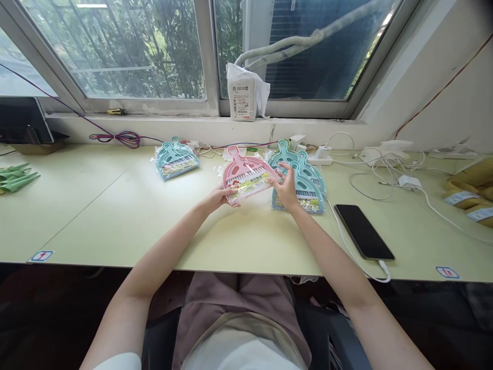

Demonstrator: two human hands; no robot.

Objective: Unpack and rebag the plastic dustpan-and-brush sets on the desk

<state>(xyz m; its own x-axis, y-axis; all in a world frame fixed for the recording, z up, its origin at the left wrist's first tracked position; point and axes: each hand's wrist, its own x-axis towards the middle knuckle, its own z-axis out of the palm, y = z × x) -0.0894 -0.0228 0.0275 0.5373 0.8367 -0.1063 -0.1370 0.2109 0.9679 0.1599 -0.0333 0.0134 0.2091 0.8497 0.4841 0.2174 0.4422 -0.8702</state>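
Note:
A pink dustpan and brush set (246, 172) in clear plastic wrap is held above the table, tilted, its handle pointing away from me. My left hand (220, 199) grips its lower left corner. On its right edge my right hand (284, 189) pinches the wrap, some fingers raised. Just behind my right hand lie several blue-green dustpan sets (310, 187), overlapping and partly hidden by it. Another blue-green dustpan set (177, 159) rests on the table farther left, also wrapped, with a printed label.
A black phone (364, 231) on a white charging cable lies at right. Tangled white cables and adapters (389, 159) run along the back. A white package (243, 97) stands on the sill. Green rolled pieces (17, 179) lie far left, brown labelled bundles (472, 192) far right.

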